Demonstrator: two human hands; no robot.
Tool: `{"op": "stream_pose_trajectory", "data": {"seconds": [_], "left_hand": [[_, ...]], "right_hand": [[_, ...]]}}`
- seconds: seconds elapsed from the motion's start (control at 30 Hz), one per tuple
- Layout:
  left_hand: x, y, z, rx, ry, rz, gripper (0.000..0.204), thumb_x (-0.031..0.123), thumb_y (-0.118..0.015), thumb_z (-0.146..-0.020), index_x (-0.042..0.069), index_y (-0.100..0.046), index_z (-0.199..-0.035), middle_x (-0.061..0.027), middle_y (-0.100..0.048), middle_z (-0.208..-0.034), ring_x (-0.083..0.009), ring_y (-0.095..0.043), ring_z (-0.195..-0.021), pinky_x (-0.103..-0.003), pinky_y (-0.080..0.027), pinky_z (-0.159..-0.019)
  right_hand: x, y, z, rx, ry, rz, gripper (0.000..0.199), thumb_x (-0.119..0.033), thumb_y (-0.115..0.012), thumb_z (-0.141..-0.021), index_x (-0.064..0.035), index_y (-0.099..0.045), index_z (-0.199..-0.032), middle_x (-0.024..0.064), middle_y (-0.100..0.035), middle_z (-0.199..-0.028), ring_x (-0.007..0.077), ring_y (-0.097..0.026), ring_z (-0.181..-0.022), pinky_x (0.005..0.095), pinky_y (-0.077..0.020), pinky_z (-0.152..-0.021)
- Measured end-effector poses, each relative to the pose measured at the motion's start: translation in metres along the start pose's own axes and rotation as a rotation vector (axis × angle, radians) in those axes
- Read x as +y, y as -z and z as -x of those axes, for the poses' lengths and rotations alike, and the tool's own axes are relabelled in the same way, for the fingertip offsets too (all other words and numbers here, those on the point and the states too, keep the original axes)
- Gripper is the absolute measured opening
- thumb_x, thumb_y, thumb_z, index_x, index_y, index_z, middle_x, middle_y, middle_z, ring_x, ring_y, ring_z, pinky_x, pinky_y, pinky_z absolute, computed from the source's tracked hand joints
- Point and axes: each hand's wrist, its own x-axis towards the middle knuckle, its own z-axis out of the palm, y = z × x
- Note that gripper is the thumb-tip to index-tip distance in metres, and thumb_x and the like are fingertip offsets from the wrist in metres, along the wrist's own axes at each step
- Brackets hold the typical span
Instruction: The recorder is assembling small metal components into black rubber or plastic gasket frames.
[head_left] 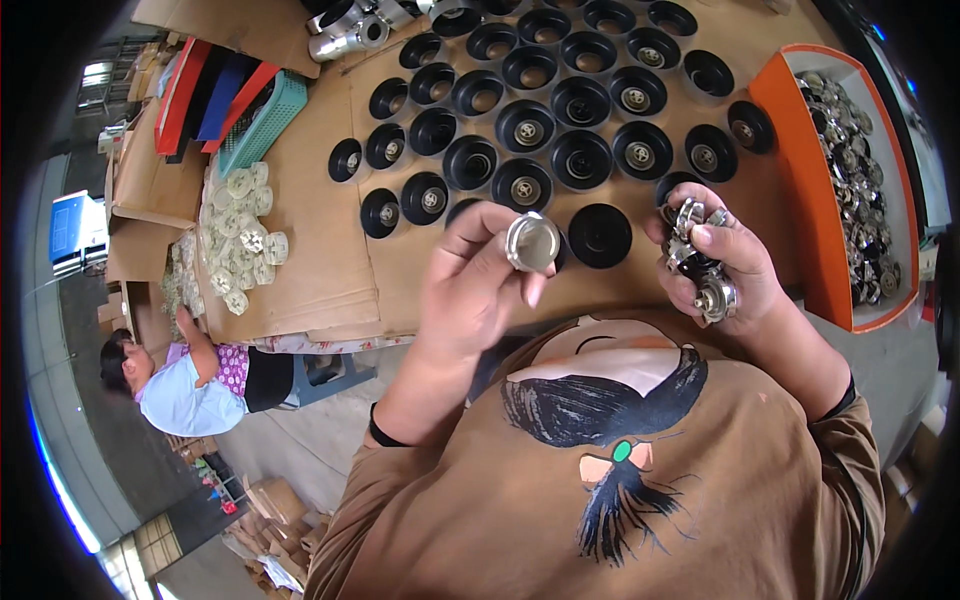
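My left hand (462, 295) pinches a round, silvery metal cap (534, 243) between thumb and fingers, with its pale, hollow-looking face turned up. In my right hand (748, 268) is a handful of small shiny metal fittings (688, 245), clutched in a loose stack against the fingers. Both hands are raised at the near edge of the cardboard-covered table (310, 240). Just beyond them stand many black round cups (600, 236) in rough rows. Several of these hold a metal disc with a holed centre (640, 156); others show a plain black or tan bottom.
An orange-edged box (800, 190) full of metal fittings stands at the right. Clear plastic round parts (240, 235) are heaped at the left, near a teal basket (265, 125). Metal cylinders (345, 40) lie at the far left. Another person (195, 385) sits at the table's left end.
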Motion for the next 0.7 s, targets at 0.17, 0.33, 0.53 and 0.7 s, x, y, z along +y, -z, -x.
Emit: {"op": "stream_pose_trajectory", "data": {"seconds": [0.17,0.33,0.53,0.7], "left_hand": [[0.037,0.052,-0.037,0.431,-0.224,-1.285,0.009,0.004,-0.065,-0.095,-0.001,-0.068,-0.103,-0.0057,-0.069,-0.088,-0.0120,-0.064,-0.074,-0.027,-0.052,-0.067],[0.046,0.062,-0.069,0.152,-0.308,-1.997,0.009,0.012,-0.071,-0.087,0.006,-0.072,-0.094,-0.0086,-0.071,-0.092,-0.0282,-0.068,-0.082,-0.037,-0.054,-0.073],[0.082,0.078,-0.092,0.410,-0.249,-1.943,0.015,0.022,-0.068,-0.091,0.009,-0.073,-0.096,-0.0123,-0.072,-0.097,-0.0338,-0.069,-0.086,-0.043,-0.054,-0.074],[0.112,0.102,-0.114,0.432,-0.101,-2.084,0.020,0.027,-0.066,-0.092,0.011,-0.074,-0.100,-0.0136,-0.074,-0.094,-0.0343,-0.070,-0.089,-0.045,-0.054,-0.077]], "right_hand": [[0.000,0.003,-0.009,0.023,-0.028,-0.009,0.034,-0.012,-0.070,-0.091,-0.0128,-0.058,-0.122,0.0158,-0.060,-0.110,0.0206,-0.067,-0.068,0.0308,-0.0559,-0.056],[0.001,0.001,-0.017,0.027,-0.049,0.020,0.034,-0.013,-0.071,-0.090,-0.0122,-0.058,-0.122,0.0161,-0.060,-0.109,0.0198,-0.067,-0.068,0.0315,-0.0571,-0.057],[0.000,0.004,-0.017,0.043,-0.051,0.043,0.034,-0.012,-0.072,-0.090,-0.0116,-0.058,-0.121,0.0162,-0.060,-0.110,0.0198,-0.066,-0.068,0.0316,-0.0571,-0.057],[-0.001,0.005,-0.017,0.063,-0.060,0.035,0.034,-0.011,-0.072,-0.089,-0.0113,-0.058,-0.120,0.0162,-0.059,-0.109,0.0202,-0.066,-0.068,0.0317,-0.0570,-0.057]]}}
